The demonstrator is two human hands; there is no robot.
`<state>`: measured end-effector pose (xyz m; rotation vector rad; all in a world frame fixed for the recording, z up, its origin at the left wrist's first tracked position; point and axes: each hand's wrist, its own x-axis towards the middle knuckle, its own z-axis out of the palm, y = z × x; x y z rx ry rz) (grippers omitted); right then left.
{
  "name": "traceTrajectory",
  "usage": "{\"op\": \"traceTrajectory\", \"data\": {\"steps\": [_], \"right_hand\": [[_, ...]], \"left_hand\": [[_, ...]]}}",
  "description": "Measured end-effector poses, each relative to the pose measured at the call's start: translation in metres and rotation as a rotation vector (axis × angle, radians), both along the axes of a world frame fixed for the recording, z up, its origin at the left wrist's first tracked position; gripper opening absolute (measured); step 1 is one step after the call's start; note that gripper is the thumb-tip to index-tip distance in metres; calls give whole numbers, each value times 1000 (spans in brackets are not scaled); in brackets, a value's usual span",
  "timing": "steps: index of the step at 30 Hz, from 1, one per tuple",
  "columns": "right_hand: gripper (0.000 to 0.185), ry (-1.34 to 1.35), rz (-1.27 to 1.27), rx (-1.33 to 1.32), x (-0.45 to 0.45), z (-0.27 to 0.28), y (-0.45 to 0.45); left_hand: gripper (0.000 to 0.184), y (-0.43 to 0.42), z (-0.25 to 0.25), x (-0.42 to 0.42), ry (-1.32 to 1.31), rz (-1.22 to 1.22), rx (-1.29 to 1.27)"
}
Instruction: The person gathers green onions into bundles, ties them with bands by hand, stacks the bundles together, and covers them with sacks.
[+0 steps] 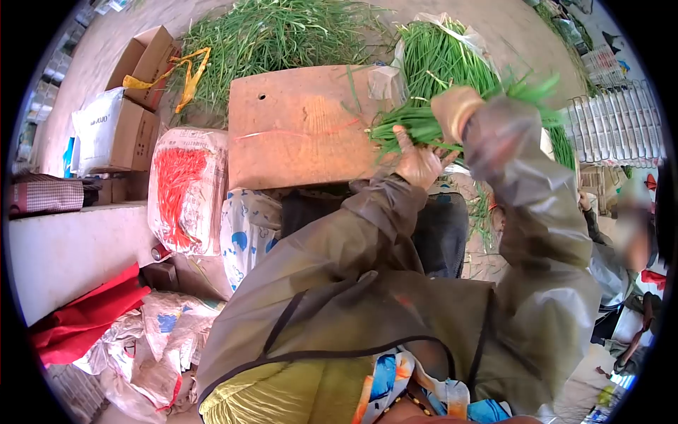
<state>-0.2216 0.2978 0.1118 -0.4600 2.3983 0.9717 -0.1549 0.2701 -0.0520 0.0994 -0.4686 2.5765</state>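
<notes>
A bunch of long green chives (417, 124) lies sideways over the right edge of the wooden board (296, 152). My right hand (455, 112) is closed around the bunch, its fingers partly hidden by the wrist and sleeve. Leaf tips (533, 90) stick out past my right forearm. Just below, my left hand (420, 166) touches the underside of the cut ends, thumb raised and fingers spread apart. A thin red tie (296, 132) stretches across the board. Behind my hands, more chives (441, 60) stand packed in a clear plastic bag.
Loose greens (275, 42) are heaped beyond the board. To its left, a bundle of red ties (182, 191) rests on a white sack (219, 159), near cardboard boxes (134, 131). Grey plastic crates (614, 120) stand at right, with another person (611, 268) nearby.
</notes>
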Motion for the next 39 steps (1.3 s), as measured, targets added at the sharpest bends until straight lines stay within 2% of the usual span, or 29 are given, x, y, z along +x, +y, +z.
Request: {"op": "traceTrajectory", "data": {"steps": [1, 2, 4, 5, 6, 8, 9, 10, 12, 13, 14, 15, 16, 18, 19, 20, 22, 23, 24, 26, 27, 28, 31, 33, 34, 35, 36, 38, 39], "right_hand": [[13, -106, -16, -43, 12, 7, -5], [15, -68, -51, -139, 34, 0, 0], [26, 101, -122, -216, 82, -23, 11], [48, 90, -126, -215, 99, -26, 18], [51, 69, -86, -378, 118, 12, 11], [56, 187, -327, -869, 134, 44, 16], [49, 430, -518, -1105, 141, 26, 30], [39, 537, -619, -1541, 142, -13, 47], [47, 105, -744, -1761, 151, -53, 31], [49, -193, -732, -1996, 149, -93, 20], [51, -517, -695, -2207, 148, -119, 4], [54, -408, -822, -2520, 142, -115, -23], [57, -289, -956, -2822, 135, -108, -44], [57, -529, -1148, -3038, 117, -94, -49], [56, -575, -1093, -3095, 109, -98, -54], [48, -754, -1265, -3163, 102, -100, -61], [42, -473, -1454, -3164, 96, -96, -72], [36, -443, -1328, -3114, 99, -96, -72], [33, -637, -1139, -3109, 94, -103, -67], [27, -470, -1237, -2790, 108, -92, -68], [22, -478, -1404, -2782, 114, -85, -77], [22, -489, -1410, -2772, 116, -83, -77], [16, -148, -1402, -2584, 111, -70, -60], [17, -4, -1424, -2748, 98, -87, -24], [18, -61, -1172, -2780, 91, -97, 13], [24, -29, -1304, -2817, 87, -94, 36], [28, -116, -1295, -2861, 79, -98, 62], [21, 33, -1356, -2599, 94, -89, 49], [19, 21, -1247, -2460, 106, -90, 31]], "left_hand": [[74, -4, -2, 4, 12, -41, 327], [60, -19, 23, 12, -81, 42, -42], [49, -16, 9, 14, -208, -79, -97], [31, -11, 8, 18, -293, -37, -224], [23, -15, 13, 22, -295, -53, -327], [24, -41, 14, 23, -80, -124, -336], [29, -57, 18, 23, 36, -133, -377], [35, -74, 18, 25, 69, -169, -598], [27, -121, 47, 32, 406, -214, -1054], [26, -140, 46, 36, 665, -135, -1278], [25, -159, 64, 41, 600, -362, -1256], [28, -179, 61, 40, 908, -424, -1282], [34, -192, 59, 50, 931, -441, -1305], [40, -229, 61, 75, 658, -672, -1377], [39, -246, 69, 83, 643, -694, -1371], [38, -263, 80, 93, 621, -718, -1365], [43, -295, 96, 112, 598, -836, -1442], [43, -309, 88, 124, 642, -793, -1434], [43, -323, 79, 136, 682, -754, -1421], [44, -336, 79, 159, 545, -804, -1335], [45, -339, 84, 169, 459, -823, -1293], [46, -340, 86, 175, 379, -829, -1250], [49, -345, 82, 193, 380, -774, -1189], [53, -353, 81, 206, 370, -742, -1153], [53, -358, 79, 216, 358, -738, -1151], [53, -363, 74, 224, 345, -688, -1209], [54, -368, 69, 229, 330, -640, -1266], [54, -369, 61, 228, 360, -616, -1336], [53, -366, 57, 225, 316, -585, -1372]]}}
